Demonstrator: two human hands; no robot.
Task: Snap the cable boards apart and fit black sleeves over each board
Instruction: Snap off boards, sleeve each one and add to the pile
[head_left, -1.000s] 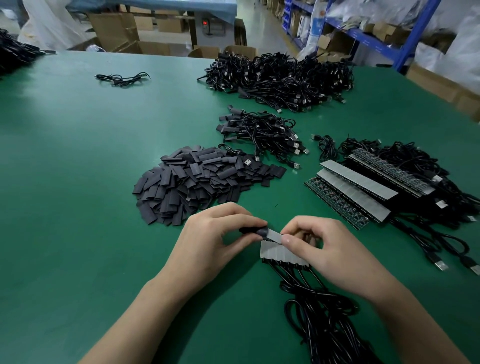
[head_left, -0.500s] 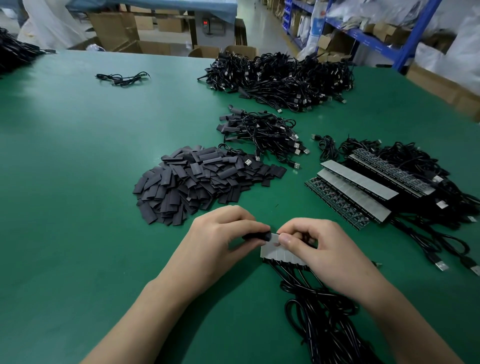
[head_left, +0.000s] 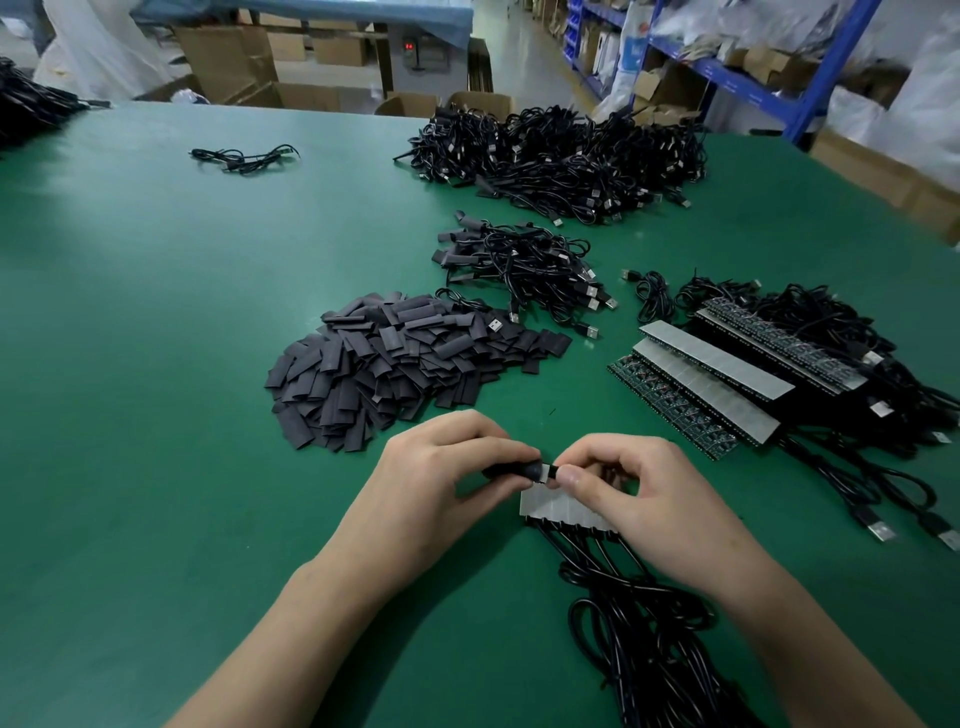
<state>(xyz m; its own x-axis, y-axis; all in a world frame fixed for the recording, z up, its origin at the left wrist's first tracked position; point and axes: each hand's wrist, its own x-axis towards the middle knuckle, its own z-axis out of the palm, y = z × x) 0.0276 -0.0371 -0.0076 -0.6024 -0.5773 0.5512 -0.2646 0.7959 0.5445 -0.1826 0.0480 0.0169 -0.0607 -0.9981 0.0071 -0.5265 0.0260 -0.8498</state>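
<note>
Black sleeve (head_left: 511, 471) is sliding further over the little grey board (head_left: 545, 473) between the two hands. A second ago more grey was showing, and now only a thin bit is peeking out. The left hand (head_left: 441, 499) is pinching the sleeve with curled fingers and thumb. The right hand (head_left: 660, 509) is pinching the board's other end. The strip of boards (head_left: 563, 512) is lying just under the right hand's fingers. I think this sleeve is nearly on, with more boards waiting.
</note>
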